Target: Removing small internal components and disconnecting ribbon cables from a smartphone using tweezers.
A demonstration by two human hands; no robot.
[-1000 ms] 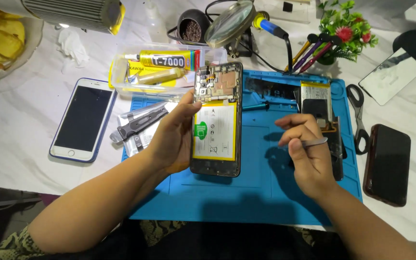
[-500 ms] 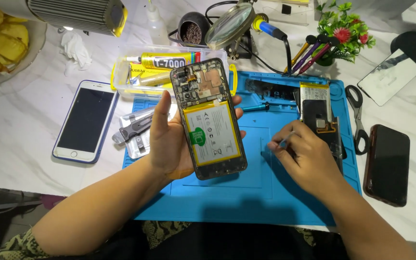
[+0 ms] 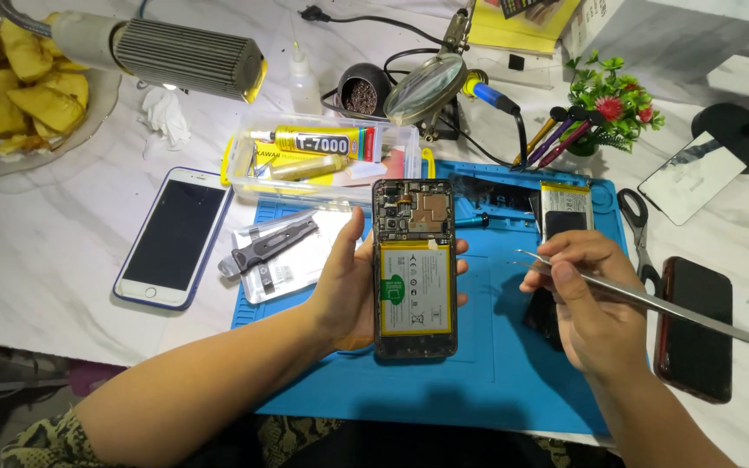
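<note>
My left hand [image 3: 348,299] grips the opened smartphone [image 3: 414,269] above the blue repair mat [image 3: 478,381]; my right hand [image 3: 587,303] pinches metal tweezers [image 3: 643,299] just beside it.

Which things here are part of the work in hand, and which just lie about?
In hand:
left hand holds opened phone
right hand holds tweezers

Lying about:
white phone
scissors
glue tube
dark phone
blue mat
</note>
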